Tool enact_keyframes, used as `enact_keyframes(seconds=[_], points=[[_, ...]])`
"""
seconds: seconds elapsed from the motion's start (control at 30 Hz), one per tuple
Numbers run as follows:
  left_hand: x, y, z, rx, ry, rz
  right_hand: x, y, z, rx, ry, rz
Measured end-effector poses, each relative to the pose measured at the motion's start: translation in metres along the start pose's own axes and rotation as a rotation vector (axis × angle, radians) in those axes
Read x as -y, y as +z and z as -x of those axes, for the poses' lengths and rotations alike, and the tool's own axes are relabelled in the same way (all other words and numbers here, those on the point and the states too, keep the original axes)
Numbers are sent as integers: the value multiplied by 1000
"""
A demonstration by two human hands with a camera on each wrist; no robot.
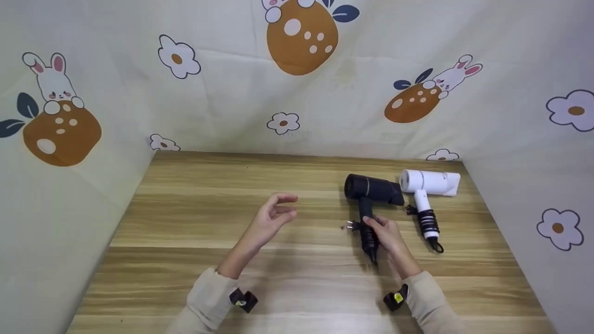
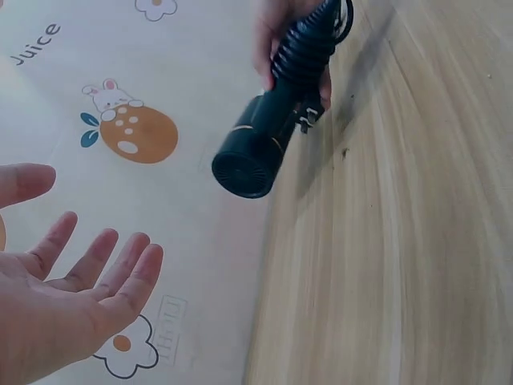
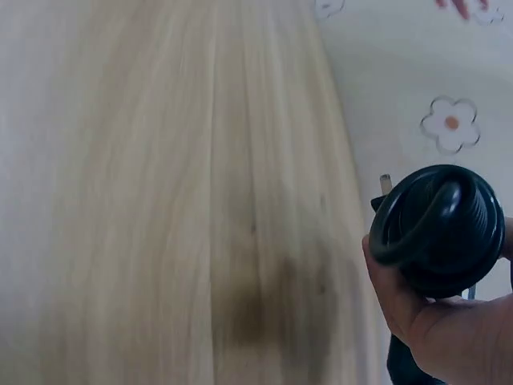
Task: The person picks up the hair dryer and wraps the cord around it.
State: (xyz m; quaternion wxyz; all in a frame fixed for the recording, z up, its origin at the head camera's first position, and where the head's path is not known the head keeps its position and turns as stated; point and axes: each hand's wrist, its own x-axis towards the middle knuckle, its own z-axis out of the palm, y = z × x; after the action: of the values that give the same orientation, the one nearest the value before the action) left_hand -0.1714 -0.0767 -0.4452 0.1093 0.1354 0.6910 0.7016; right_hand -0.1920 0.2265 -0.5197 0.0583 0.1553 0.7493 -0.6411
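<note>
A black hair dryer (image 1: 374, 189) is held by its handle in my right hand (image 1: 389, 235), its nozzle pointing right. Black cord is coiled round the lower handle, and the plug (image 1: 353, 226) sticks out to the left. The left wrist view shows the dryer's round rear end (image 2: 244, 174) and the cord coils above the wooden surface. In the right wrist view the handle's cord end (image 3: 441, 228) faces the camera. My left hand (image 1: 274, 214) is raised over the middle of the table with nothing in it, its fingers loosely bent and apart from the thumb.
Just right of the black dryer lies a white hair dryer (image 1: 431, 182) with black cord wound round its handle. The wooden table (image 1: 199, 208) meets a patterned cloth (image 1: 232, 102) at the back and sides. A small camera sits on each wrist.
</note>
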Motion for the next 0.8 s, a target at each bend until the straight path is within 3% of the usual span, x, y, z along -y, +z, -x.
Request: enact_keyframes(seconds=[0.17,0.3,0.53,0.67,0.8], points=[[1,3,2,-24,-18,3,-5,-5,-18,-45,-20,161],[1,5,4,-23,-15,15,-3,-8,-26,-30,5,248],[0,3,4,-14,-5,-29,3,-11,-36,-16,20,239],[1,1,3,-10,22,-156,4,-11,-36,-2,-51,297],[2,-4,3,30,68,-458,5,-11,-34,-21,-172,440]])
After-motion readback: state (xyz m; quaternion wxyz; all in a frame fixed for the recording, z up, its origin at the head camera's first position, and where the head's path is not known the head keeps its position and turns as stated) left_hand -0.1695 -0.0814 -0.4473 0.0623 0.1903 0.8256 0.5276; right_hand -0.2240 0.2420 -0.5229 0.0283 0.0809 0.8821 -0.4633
